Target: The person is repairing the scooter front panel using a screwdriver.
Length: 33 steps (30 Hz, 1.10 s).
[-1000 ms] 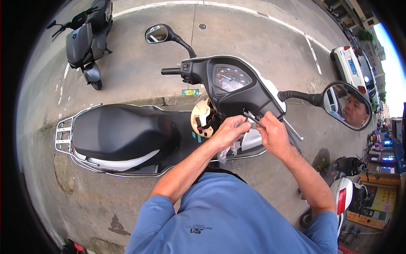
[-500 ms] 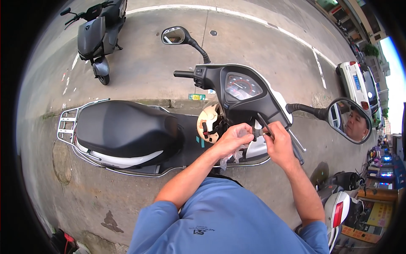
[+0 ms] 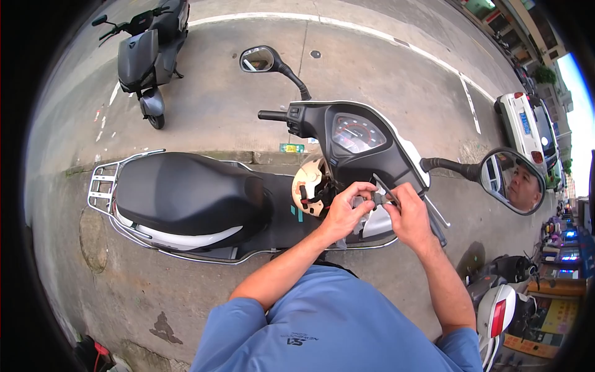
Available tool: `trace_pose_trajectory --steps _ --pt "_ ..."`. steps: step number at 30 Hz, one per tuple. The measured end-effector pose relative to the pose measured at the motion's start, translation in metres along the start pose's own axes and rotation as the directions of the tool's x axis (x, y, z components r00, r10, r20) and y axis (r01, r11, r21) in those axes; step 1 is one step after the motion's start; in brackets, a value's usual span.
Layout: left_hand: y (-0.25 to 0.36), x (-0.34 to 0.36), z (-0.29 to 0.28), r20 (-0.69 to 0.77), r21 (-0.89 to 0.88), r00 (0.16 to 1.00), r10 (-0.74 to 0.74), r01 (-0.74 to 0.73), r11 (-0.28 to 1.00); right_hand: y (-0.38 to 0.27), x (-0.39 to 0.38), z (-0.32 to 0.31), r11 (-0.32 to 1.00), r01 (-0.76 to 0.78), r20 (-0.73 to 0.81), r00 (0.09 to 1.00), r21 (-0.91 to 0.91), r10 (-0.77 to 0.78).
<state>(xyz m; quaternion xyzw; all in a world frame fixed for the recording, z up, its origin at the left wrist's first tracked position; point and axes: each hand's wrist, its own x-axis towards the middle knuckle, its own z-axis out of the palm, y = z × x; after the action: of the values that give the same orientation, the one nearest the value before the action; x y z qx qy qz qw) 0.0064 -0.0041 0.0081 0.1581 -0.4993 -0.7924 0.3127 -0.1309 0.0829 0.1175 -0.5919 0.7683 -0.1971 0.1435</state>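
Small grey part is sitting just right of the centre of the frame, and I am pinching it between the fingertips of both bare hands. With the left hand I am grasping its left side between thumb and forefinger; with the right hand I am closing thumb and fingers on its right side. A slim dark strip is projecting from the right-hand grip toward the upper left. My fingers are covering much of the part, so I am not making out its exact shape. What looks like crumpled clear plastic is showing just below the left hand.

Both hands are working over the front of a black-and-white scooter, which is stretching across the middle of the frame toward the left. Its instrument panel is appearing above the hands, and a cream helmet is resting just left of them. My blue shirt is filling the lower middle. Farther off, I am seeing a grey scooter standing in the upper left and a white car standing toward the upper right.
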Motion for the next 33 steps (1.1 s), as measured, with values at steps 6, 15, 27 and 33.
trace_pose_trajectory --steps 6,15,27,33 --pt "-0.006 -0.003 0.008 -0.105 -0.081 0.994 -0.033 0.025 0.996 -0.001 0.000 0.000 1.000 -0.015 0.015 1.000 -0.014 0.015" --pt "-0.013 0.001 0.007 -0.100 -0.160 0.994 -0.042 0.025 0.987 -0.001 0.000 0.000 0.999 -0.019 0.014 1.000 -0.027 0.020" --pt "-0.007 -0.008 0.002 -0.063 -0.337 0.981 -0.184 0.153 0.929 -0.001 -0.002 0.003 1.000 -0.001 -0.031 1.000 -0.016 0.001" --pt "-0.004 -0.008 0.004 -0.071 -0.393 0.964 -0.255 0.208 0.896 -0.002 -0.002 0.006 0.999 0.023 -0.088 0.996 0.022 -0.021"
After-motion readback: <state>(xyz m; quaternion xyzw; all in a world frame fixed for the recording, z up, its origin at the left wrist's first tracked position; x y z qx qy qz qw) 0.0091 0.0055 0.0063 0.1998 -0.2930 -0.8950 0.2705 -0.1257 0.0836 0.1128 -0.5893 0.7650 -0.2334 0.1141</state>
